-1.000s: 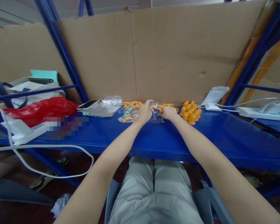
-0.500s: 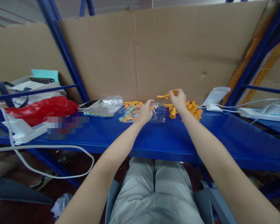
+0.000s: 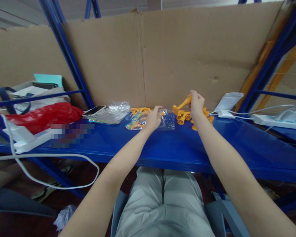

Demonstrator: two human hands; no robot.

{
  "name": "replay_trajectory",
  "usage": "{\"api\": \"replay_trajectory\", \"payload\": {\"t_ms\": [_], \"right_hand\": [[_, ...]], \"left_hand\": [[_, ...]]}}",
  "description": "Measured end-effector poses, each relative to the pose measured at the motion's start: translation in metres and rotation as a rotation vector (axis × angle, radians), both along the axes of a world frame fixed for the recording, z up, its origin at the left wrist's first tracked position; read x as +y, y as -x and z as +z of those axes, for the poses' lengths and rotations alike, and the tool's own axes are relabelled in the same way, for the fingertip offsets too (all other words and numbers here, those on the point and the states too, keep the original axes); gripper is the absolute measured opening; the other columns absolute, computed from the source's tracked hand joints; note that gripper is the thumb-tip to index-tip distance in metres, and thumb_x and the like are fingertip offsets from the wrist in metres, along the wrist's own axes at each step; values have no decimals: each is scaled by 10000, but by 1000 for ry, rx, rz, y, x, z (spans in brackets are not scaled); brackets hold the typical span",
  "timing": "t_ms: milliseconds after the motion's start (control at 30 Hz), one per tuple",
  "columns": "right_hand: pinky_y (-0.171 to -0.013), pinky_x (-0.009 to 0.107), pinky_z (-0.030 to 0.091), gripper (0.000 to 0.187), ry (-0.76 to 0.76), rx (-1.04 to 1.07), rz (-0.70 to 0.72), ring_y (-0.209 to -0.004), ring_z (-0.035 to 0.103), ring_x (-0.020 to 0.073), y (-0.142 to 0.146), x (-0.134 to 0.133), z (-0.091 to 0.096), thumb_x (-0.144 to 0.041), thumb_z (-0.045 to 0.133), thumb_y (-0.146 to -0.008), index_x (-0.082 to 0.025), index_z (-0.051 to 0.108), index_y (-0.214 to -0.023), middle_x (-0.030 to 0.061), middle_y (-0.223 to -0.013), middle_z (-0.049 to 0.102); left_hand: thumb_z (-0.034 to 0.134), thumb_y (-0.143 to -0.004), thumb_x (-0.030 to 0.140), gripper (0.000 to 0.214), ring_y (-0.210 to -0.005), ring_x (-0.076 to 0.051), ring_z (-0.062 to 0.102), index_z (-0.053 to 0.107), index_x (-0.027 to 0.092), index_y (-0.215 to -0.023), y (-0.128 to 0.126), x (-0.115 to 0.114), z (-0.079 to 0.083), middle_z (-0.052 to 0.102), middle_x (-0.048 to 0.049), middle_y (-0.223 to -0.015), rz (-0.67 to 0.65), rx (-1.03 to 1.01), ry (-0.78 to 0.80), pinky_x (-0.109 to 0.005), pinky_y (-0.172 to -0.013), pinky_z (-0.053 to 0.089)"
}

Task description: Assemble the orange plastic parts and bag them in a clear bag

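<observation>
My left hand (image 3: 153, 119) rests with curled fingers on a clear plastic bag (image 3: 167, 120) lying on the blue shelf (image 3: 162, 144); the bag holds orange plastic pieces and a colourful card (image 3: 135, 119). My right hand (image 3: 196, 103) is raised slightly to the right, closed around a long orange plastic piece (image 3: 181, 106). Just beneath it lie a few loose orange pieces (image 3: 184, 116), and a pile of orange cup-shaped parts (image 3: 206, 115) sits behind the wrist.
A phone (image 3: 93, 110) and crumpled clear bags (image 3: 114, 111) lie to the left. Further left are a red bag (image 3: 43, 115) and a white cable (image 3: 51, 158). To the right are a white pouch (image 3: 228, 100) and a power strip (image 3: 273, 120). Cardboard (image 3: 187, 56) backs the shelf.
My right hand left the bag, lifted an orange piece up and moved right towards the pile. Loose orange pieces now lie beside the bag. My left hand stayed on the bag.
</observation>
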State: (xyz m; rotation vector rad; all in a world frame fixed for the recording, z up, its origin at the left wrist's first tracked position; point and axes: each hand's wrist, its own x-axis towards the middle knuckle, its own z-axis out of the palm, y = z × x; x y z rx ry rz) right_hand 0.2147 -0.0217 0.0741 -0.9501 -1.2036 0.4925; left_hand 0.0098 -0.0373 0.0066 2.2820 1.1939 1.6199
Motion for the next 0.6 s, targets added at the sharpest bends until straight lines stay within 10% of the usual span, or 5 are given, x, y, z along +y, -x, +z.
{"api": "replay_trajectory", "payload": {"t_ms": [167, 600], "right_hand": [[-354, 192, 224, 352, 179, 21, 116, -352, 284, 50, 18, -17, -4, -409, 671, -816, -216, 451, -621, -81, -446, 397], [-417, 245, 418, 267, 352, -423, 13, -375, 464, 113, 24, -25, -6, -347, 718, -802, -204, 529, -679, -30, -437, 514]], "left_hand": [[377, -775, -40, 470, -1126, -193, 646, 562, 173, -1151, 1, 0, 1, 686, -94, -1195, 1, 1, 5, -376, -1035, 476], [372, -793, -44, 460, -1122, -199, 647, 564, 149, -1163, 2, -5, 5, 684, -116, -1194, 80, 10, 26, -360, -1020, 483]]}}
